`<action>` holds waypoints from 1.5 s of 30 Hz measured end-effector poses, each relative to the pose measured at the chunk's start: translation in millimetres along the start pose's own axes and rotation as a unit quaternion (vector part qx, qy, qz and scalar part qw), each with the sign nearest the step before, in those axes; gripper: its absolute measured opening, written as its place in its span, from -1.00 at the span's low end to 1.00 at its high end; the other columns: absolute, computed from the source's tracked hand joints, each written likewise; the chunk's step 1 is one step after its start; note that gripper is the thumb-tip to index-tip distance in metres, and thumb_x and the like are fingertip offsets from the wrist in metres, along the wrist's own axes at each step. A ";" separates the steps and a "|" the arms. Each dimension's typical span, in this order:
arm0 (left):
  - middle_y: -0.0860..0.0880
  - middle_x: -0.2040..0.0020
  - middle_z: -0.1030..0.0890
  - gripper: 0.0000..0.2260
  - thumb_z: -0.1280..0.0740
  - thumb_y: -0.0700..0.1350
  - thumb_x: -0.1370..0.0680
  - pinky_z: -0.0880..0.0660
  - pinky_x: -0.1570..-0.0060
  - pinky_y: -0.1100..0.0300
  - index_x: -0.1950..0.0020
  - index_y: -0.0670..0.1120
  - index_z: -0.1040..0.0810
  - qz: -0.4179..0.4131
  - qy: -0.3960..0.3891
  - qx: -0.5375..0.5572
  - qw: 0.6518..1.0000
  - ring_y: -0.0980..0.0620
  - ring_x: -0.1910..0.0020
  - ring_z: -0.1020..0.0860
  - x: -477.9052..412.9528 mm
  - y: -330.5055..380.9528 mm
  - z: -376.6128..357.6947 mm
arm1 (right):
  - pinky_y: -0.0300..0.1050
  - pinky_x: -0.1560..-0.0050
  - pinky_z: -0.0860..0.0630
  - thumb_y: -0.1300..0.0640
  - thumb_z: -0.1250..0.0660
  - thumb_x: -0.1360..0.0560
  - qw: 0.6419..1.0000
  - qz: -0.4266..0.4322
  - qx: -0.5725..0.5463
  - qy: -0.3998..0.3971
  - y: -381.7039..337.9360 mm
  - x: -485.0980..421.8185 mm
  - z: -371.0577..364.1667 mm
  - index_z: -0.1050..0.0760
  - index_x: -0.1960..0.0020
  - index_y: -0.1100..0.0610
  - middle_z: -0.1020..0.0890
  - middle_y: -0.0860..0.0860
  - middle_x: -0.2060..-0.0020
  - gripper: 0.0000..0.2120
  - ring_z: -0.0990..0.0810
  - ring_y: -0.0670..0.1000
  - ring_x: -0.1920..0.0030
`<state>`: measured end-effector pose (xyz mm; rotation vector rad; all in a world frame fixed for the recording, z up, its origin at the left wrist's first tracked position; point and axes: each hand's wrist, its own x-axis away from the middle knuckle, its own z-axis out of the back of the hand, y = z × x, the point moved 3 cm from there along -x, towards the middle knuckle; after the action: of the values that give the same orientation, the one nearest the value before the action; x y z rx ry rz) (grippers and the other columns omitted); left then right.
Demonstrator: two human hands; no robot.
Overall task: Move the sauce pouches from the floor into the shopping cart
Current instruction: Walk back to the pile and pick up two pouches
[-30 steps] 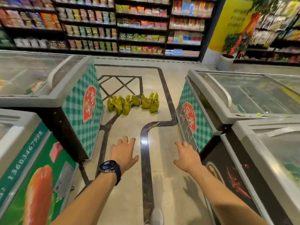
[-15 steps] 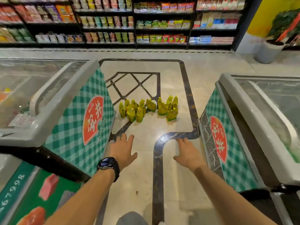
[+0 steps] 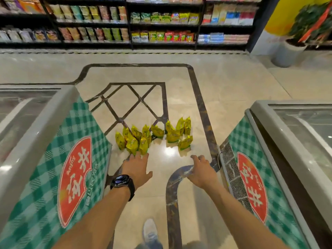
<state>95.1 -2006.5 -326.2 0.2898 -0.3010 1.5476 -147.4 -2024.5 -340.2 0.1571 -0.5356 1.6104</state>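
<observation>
Sauce pouches (image 3: 133,145) stand beyond empty, loose-fingered left hand (image 3: 136,170) and right hand (image 3: 203,174).

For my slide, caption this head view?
Left hand and right hand reach toward yellow plastic sauce pouches on the beige floor.

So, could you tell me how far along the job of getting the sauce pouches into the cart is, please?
Nothing looks done yet: the yellow sauce pouches stand clustered on the floor, and no shopping cart is in view. In hand: the left hand reaches open toward the nearest pouches; the right hand is empty too. Left: picking up and carting every pouch.
</observation>
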 end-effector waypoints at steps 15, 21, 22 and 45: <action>-0.11 -0.40 -0.34 -0.43 -0.26 0.22 -0.55 -0.53 -0.12 -0.05 -0.46 0.00 -0.23 0.072 -0.093 0.043 0.992 -0.16 -0.29 -0.44 -221.3 -41.4 3.9 | 0.10 -0.16 -0.49 0.03 -0.37 -0.44 0.990 -0.037 -0.098 -0.098 9.9 -246.2 19.0 -0.16 -0.47 0.07 -0.36 0.13 -0.29 -0.31 -0.41 0.21 -0.29; -0.11 -0.34 -0.41 -0.38 -0.22 0.25 -0.56 -0.49 -0.07 0.00 -0.53 0.01 -0.18 0.115 -0.142 0.044 0.982 -0.14 -0.27 -0.47 -298.1 -58.6 -41.6 | 0.05 -0.12 -0.45 -0.02 -0.46 -0.38 0.976 -0.073 -0.156 -0.132 14.2 -340.2 -6.4 -0.18 -0.48 0.05 -0.38 0.10 -0.24 -0.23 -0.45 0.20 -0.27; -0.11 -0.32 -0.43 -0.37 -0.22 0.25 -0.55 -0.49 -0.06 0.00 -0.54 0.01 -0.18 0.121 -0.150 0.047 0.980 -0.14 -0.26 -0.48 -313.7 -63.7 -58.6 | 0.05 -0.10 -0.44 -0.01 -0.47 -0.37 0.972 -0.087 -0.176 -0.126 17.3 -355.9 -17.6 -0.19 -0.48 0.05 -0.39 0.09 -0.23 -0.23 -0.46 0.20 -0.26; -0.24 0.16 -0.67 -0.70 -0.22 0.04 -0.66 -0.62 0.07 -0.05 0.03 -0.18 -0.55 0.257 -0.020 0.370 0.893 -0.26 0.11 -0.68 -638.6 -135.8 -495.8 | -0.12 -0.35 -0.43 -0.20 -0.63 -0.15 0.798 -0.254 -0.486 0.249 182.6 -707.2 -451.3 -0.26 -0.43 0.03 -0.52 -0.04 -0.28 -0.02 -0.54 -0.13 -0.22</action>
<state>233.7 -2418.6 -1021.2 0.8949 0.2265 2.1452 -140.9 -2474.4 -1071.5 -0.8189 -0.7581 0.6507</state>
